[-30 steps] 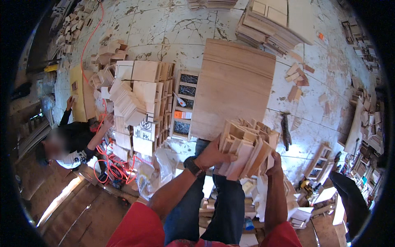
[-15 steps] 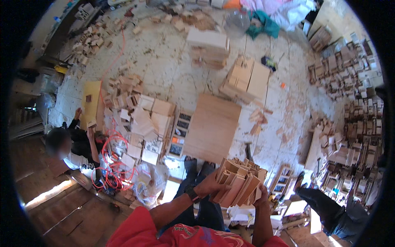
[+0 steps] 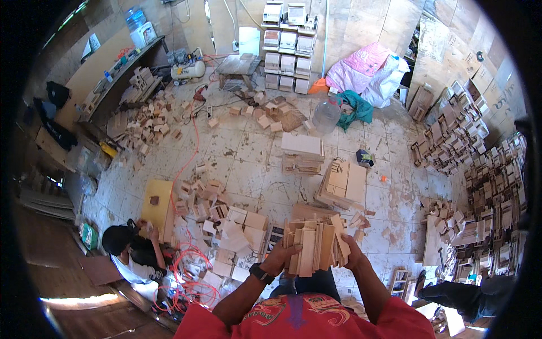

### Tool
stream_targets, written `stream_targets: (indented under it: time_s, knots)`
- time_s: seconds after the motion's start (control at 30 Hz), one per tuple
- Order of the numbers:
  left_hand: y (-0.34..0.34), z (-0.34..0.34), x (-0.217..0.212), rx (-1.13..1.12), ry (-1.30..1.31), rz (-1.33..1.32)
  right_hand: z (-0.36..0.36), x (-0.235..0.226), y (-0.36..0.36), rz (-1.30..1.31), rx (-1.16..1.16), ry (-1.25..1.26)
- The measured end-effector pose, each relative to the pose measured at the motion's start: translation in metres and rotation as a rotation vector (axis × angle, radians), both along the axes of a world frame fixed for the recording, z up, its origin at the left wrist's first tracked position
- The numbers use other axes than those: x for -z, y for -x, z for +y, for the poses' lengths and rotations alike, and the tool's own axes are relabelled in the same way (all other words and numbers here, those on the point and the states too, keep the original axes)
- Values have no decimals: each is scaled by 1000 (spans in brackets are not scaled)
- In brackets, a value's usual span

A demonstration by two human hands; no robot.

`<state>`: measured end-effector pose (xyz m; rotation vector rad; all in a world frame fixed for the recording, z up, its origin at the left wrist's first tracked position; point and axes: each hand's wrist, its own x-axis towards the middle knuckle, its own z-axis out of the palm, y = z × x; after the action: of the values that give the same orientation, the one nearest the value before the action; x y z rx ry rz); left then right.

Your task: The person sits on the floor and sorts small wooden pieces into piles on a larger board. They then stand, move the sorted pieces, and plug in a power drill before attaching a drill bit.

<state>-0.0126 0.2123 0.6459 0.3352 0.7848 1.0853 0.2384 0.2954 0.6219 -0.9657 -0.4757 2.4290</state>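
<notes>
A thick bundle of thin wooden boards (image 3: 314,246), standing on edge and packed side by side, is held up in front of my body. My left hand (image 3: 279,256) grips its left side, with the thumb laid across the front board. On the opposite side, my right hand (image 3: 353,252) presses against the outer boards, which lean outward at the top. Several boards stick out unevenly along the upper edge. Beneath the bundle, most of a flat wooden panel (image 3: 310,211) is hidden from view.
Stacked cardboard-brown sheets (image 3: 345,182) and a pile of boards (image 3: 302,148) lie ahead. Loose wooden pieces (image 3: 237,237) and a coiled orange hose (image 3: 189,277) are to my left, near a seated co-worker (image 3: 132,254). Wooden parts (image 3: 491,192) crowd the right wall. Another person's leg (image 3: 451,296) shows at lower right.
The view has tilted up, bringing the far wall and shelves into sight. The held bundle has risen and turned more upright, now covering much of the wooden panel. Both hands keep their grip.
</notes>
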Motion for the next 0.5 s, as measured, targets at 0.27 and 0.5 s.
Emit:
stream_targets:
  time_s: [0.27, 0.5]
  knots:
    - [92, 69, -5, -211, 56, 8, 117, -3, 114, -74, -218, 25]
    - [204, 204, 36, -398, 156, 87, 272, 49, 249, -82, -356, 99]
